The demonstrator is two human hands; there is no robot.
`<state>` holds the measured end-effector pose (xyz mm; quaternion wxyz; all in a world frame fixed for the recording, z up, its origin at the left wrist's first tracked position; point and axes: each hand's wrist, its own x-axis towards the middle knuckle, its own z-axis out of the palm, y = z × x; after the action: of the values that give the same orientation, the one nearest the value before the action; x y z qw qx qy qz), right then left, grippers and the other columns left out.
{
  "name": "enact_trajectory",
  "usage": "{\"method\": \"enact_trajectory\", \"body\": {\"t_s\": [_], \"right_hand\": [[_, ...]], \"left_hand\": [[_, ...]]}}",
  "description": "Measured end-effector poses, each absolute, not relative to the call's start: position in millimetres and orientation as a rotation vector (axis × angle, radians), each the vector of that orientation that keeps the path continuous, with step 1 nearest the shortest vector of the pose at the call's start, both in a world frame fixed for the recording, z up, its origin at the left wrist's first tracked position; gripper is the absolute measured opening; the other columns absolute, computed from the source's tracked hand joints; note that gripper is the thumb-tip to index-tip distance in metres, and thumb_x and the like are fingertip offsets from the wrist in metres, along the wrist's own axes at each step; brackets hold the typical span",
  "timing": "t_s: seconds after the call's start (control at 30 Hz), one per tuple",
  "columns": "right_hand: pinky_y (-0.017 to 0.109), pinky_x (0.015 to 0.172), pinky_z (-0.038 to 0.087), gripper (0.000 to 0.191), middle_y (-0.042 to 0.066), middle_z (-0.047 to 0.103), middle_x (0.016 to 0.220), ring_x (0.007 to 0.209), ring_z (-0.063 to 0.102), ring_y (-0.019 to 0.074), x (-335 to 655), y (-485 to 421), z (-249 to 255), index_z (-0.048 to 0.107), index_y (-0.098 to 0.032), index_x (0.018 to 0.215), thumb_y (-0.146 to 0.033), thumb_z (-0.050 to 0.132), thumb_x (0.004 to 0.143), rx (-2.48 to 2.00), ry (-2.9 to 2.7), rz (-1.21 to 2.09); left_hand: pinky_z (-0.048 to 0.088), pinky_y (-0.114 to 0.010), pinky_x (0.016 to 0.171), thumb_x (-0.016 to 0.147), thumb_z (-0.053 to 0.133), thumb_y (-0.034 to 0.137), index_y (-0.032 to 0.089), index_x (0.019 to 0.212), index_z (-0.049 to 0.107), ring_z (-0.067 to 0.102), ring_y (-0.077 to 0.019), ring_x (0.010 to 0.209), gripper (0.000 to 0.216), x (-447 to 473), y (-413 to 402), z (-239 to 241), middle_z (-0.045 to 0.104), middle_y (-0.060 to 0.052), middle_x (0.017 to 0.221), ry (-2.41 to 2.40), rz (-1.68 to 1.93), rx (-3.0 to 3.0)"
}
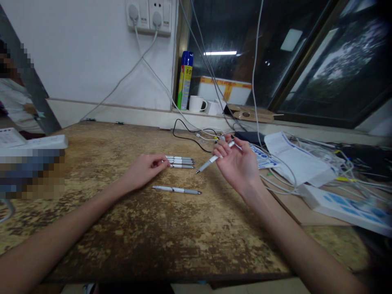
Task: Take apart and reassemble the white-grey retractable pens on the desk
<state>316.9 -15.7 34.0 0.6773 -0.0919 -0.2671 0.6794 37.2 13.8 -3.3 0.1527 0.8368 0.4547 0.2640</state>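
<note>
My right hand [235,161] is raised a little above the worn wooden table [153,228], palm up, fingers closed on a white and silver pen [211,159] whose tip points down to the left. My left hand [143,169] rests on the table with its fingertips pressed together on the near ends of a small row of three similar pens [182,162] lying side by side. One more pen [177,190] lies alone on the table just in front of my left hand.
Papers [294,159], white cables [306,179] and a blue-printed box [346,206] crowd the right side. A spray can [185,79] and a white mug [196,103] stand on the ledge behind. A white box [33,143] sits at the left; another person is partly visible there.
</note>
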Motion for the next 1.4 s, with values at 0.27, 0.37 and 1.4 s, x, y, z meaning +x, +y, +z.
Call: {"method": "enact_trajectory", "body": {"t_s": [0.27,0.37,1.4], "right_hand": [[0.022,0.055,0.043,0.022,-0.005,0.032,0.064,0.056,0.039,0.0125,316.6,-17.1,34.1,0.056,-0.020,0.090,-0.030,0.042,0.104,-0.220,-0.644,1.506],[0.022,0.055,0.043,0.019,-0.005,0.032,0.064,0.056,0.039,0.0127,316.6,-16.5,33.6,0.057,-0.021,0.091,-0.025,0.042,0.102,-0.219,-0.656,1.493],[0.023,0.055,0.043,0.022,-0.004,0.031,0.065,0.056,0.037,0.0135,313.8,-18.7,36.1,0.060,-0.021,0.088,-0.029,0.044,0.101,-0.254,-0.704,1.464]], "left_hand": [[0.033,-0.028,0.061,0.102,0.049,0.046,0.018,0.103,0.078,0.056,-0.0168,0.064,0.040,37.1,12.7,-1.5,0.067,-0.001,0.071,1.313,0.718,2.424],[0.034,-0.028,0.061,0.101,0.049,0.046,0.017,0.102,0.078,0.056,-0.0167,0.064,0.041,37.0,12.7,-1.7,0.067,-0.001,0.072,1.293,0.724,2.438],[0.030,-0.028,0.059,0.103,0.049,0.049,0.018,0.101,0.076,0.054,-0.0168,0.061,0.041,38.1,11.2,-1.8,0.063,0.000,0.068,1.268,0.656,2.465]]}}
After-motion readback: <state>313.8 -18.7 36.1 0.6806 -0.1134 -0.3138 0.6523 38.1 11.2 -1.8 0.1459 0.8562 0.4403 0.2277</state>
